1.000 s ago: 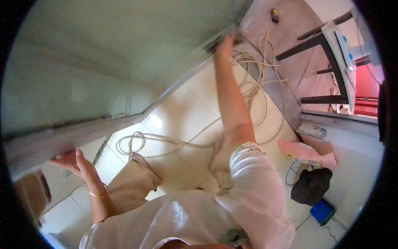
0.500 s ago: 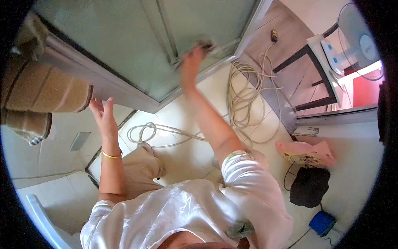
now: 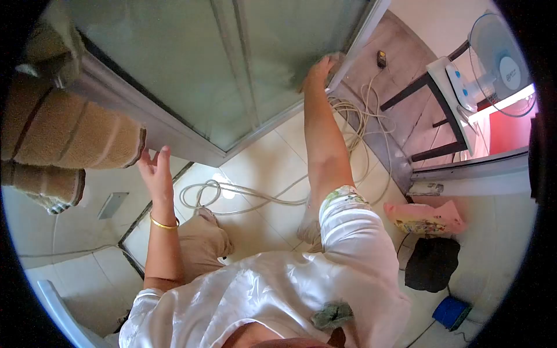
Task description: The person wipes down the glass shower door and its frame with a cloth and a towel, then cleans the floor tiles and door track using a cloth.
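Observation:
My right hand [image 3: 319, 74] is stretched out to the lower right corner of a frosted glass door [image 3: 174, 69]. Its fingers are closed over a greyish wad [image 3: 336, 61], perhaps a cloth, pressed to the glass near the metal frame; the hand covers much of it. My left hand [image 3: 155, 174] is raised with fingers apart, just beside the edge of a brown striped towel [image 3: 93, 130] at the left. Whether its fingertips touch the towel or the door frame, I cannot tell.
Coiled cable [image 3: 360, 116] lies on the tiled floor, with a loop [image 3: 200, 194] by my foot. At the right are a fan [image 3: 505, 64] on a chair [image 3: 447, 104], a pink bag [image 3: 426, 217], a black bundle [image 3: 432, 264] and a blue object [image 3: 451, 313].
My right hand has moved right along the glass with the wad, from near the vertical bar to the corner by the frame. The left hand stays raised beside the towel.

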Demonstrator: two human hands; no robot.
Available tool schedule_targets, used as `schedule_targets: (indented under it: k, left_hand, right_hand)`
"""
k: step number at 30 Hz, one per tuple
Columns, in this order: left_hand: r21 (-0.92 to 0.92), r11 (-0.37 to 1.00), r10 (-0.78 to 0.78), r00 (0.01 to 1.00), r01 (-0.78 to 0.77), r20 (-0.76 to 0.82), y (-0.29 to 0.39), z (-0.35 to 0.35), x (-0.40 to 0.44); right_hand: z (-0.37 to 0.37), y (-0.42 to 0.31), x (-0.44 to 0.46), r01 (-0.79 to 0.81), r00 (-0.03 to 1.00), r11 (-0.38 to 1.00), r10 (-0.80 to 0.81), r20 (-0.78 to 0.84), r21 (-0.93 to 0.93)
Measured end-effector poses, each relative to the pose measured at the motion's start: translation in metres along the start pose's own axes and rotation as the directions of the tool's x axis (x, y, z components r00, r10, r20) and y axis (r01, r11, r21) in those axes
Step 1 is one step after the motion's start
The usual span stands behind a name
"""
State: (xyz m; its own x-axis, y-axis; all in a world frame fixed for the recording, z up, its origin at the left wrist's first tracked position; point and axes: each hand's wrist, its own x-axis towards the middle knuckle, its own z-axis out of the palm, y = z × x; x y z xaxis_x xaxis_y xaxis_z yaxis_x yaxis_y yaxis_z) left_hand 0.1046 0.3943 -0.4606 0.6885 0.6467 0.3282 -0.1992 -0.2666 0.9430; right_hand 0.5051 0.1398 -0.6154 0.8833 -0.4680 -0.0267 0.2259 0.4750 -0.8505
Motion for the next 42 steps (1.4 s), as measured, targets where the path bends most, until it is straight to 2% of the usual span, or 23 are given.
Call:
schedule_targets:
  k: [1,4,6,7,9,12,13,15,16,18,21,22,24,25,27,29,32,34,36,38,39,40,42]
  left_hand:
    - [-0.011,1.000,0.011,1.000,-0.011,-0.004,-0.001,0.000,0.000]
    - [-0.047,0.998,-0.030,0.999,0.029,-0.027,-0.007,-0.001,-0.001]
    - [-0.029,1.000,-0.010,0.999,0.009,-0.035,-0.006,0.000,0.000]
    - [-0.018,1.000,0.001,0.999,-0.002,-0.045,-0.006,-0.001,0.000]
    - [-0.008,0.999,0.034,0.999,-0.034,-0.040,-0.007,-0.004,0.002]
    - [0.035,0.995,0.088,0.996,-0.089,0.023,-0.007,-0.010,0.006]
    - [0.052,0.993,0.108,0.993,-0.110,0.039,-0.008,-0.013,0.007]
    - [0.014,0.998,0.054,0.998,-0.055,0.036,-0.019,-0.017,0.007]
    - [-0.008,1.000,0.025,0.999,-0.024,0.032,-0.022,-0.018,0.007]
    - [0.030,0.997,0.066,0.997,-0.067,0.033,-0.008,-0.014,0.006]
    - [0.032,0.997,0.072,0.997,-0.073,0.023,-0.006,-0.013,0.008]
    - [0.057,0.996,0.064,0.998,-0.065,0.022,-0.006,-0.014,0.009]
    - [0.081,0.995,0.049,0.999,-0.051,0.019,-0.006,-0.014,0.010]
    - [0.082,0.996,0.043,0.999,-0.045,0.017,-0.005,-0.013,0.009]
    - [0.108,0.992,0.069,0.998,-0.070,0.012,-0.001,-0.015,0.010]
    - [0.148,0.982,0.121,0.993,-0.120,0.007,0.003,-0.016,0.009]
    - [0.057,0.997,0.055,0.998,-0.056,0.013,0.011,-0.019,0.009]
    - [0.004,0.997,0.075,0.997,-0.075,0.033,0.009,-0.023,0.014]
    - [-0.052,0.996,0.067,0.998,-0.067,0.012,0.012,-0.023,0.013]
    - [-0.002,1.000,0.014,0.999,-0.014,-0.032,-0.001,-0.025,0.018]
    - [0.021,1.000,-0.013,0.999,0.014,-0.053,-0.008,-0.026,0.018]
    - [-0.064,0.998,-0.021,0.998,0.017,-0.063,0.000,-0.026,0.017]
    - [-0.098,0.986,-0.129,0.991,0.132,0.040,0.006,-0.032,0.019]
  right_hand:
    - [-0.001,0.000,-0.021,-0.139,0.989,0.990,0.140,-0.047,0.027]
    - [0.000,-0.009,-0.105,-0.350,0.937,0.928,0.348,-0.038,-0.129]
    - [0.011,-0.008,-0.175,-0.208,0.967,0.974,0.218,0.133,-0.085]
    - [0.017,-0.016,-0.206,0.000,0.971,0.985,0.042,0.236,-0.175]
    - [0.035,-0.046,-0.251,0.425,0.844,0.866,-0.274,0.461,-0.264]
    - [0.052,-0.092,-0.216,0.540,0.805,0.706,-0.272,0.528,-0.459]
    - [0.057,-0.103,-0.189,0.474,0.848,0.747,-0.245,0.470,-0.466]
    - [0.060,-0.131,-0.128,0.041,0.978,0.964,0.015,0.209,-0.263]
    - [0.053,-0.142,-0.100,-0.126,0.975,0.987,0.142,0.171,-0.100]
    - [0.023,-0.128,-0.037,-0.243,0.914,0.970,0.232,0.333,-0.007]
    - [0.028,-0.127,-0.056,-0.485,0.837,0.861,0.508,0.204,-0.155]
    - [0.040,-0.144,-0.099,-0.405,0.894,0.901,0.426,0.139,-0.155]
    - [0.050,-0.102,-0.149,-0.036,0.960,0.977,0.093,0.264,-0.212]
    - [0.041,-0.051,-0.151,0.255,0.881,0.946,-0.141,0.452,-0.200]
    - [0.051,-0.078,-0.266,0.570,0.730,0.775,-0.325,0.601,-0.273]
    - [0.055,-0.091,-0.327,0.879,0.404,0.440,-0.487,0.774,-0.183]
    - [0.081,-0.151,-0.327,0.992,0.118,0.007,-0.457,0.882,-0.130]
    - [0.115,-0.188,-0.290,0.954,0.095,-0.239,-0.333,0.938,-0.181]
    - [0.144,-0.206,-0.241,0.971,0.048,-0.151,-0.634,0.772,-0.184]
    - [0.166,-0.221,-0.241,0.987,0.080,-0.026,-0.783,0.617,-0.160]
    - [0.175,-0.234,-0.257,0.985,0.133,0.036,-0.786,0.603,-0.169]
    - [0.180,-0.237,-0.268,0.979,0.185,0.096,-0.788,0.588,-0.179]
    - [0.178,-0.197,-0.286,0.963,0.216,0.058,-0.753,0.621,-0.264]
